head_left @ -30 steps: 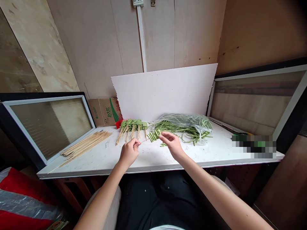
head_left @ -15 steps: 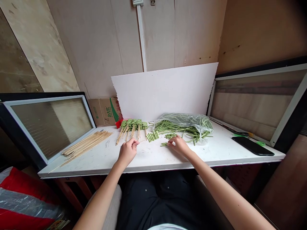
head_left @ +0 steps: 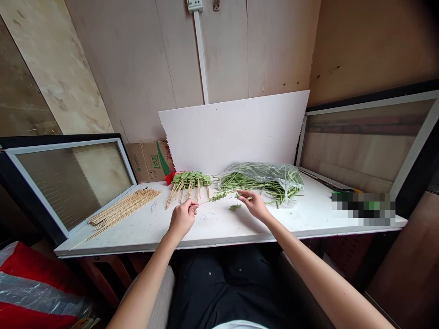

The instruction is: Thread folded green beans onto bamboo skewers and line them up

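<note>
White table (head_left: 212,235) bears, at far right, a clear plastic bag (head_left: 265,169) of long green beans (head_left: 240,183), some poking out. The left hand (head_left: 183,216) pinches a central skewer (head_left: 205,202) of cut beans (head_left: 218,196); the right hand (head_left: 256,206) has slightly parted, curled fingers, any hold unclear.

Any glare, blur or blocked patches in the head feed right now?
Head view: a pixelated patch covers some of the white table, far right; upper right corner dark. Head view: pale sheen on the plastic bag; left hand and right hand fairly sharp; skewered bean pieces too small for fine detail.
</note>
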The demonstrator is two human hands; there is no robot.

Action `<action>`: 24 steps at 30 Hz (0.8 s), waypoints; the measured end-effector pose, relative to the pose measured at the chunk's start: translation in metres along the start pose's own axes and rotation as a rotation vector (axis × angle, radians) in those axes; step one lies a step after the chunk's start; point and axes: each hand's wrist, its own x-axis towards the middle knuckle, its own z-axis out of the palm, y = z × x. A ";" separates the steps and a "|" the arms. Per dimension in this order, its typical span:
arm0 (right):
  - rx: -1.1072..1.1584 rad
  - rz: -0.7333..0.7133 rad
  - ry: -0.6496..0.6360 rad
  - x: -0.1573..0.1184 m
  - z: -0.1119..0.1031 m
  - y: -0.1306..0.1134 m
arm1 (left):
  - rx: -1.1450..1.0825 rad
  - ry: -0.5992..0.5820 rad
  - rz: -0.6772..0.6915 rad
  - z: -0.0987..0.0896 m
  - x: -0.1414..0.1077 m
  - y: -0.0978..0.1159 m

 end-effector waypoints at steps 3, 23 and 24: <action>0.202 0.063 0.018 0.003 -0.003 -0.023 | 0.001 0.012 0.026 -0.001 0.000 0.001; 0.704 0.212 -0.097 -0.003 0.006 -0.061 | 0.012 0.027 0.040 -0.002 0.000 0.004; 0.696 0.211 -0.099 -0.004 0.007 -0.060 | 0.011 0.022 0.039 -0.002 0.000 0.004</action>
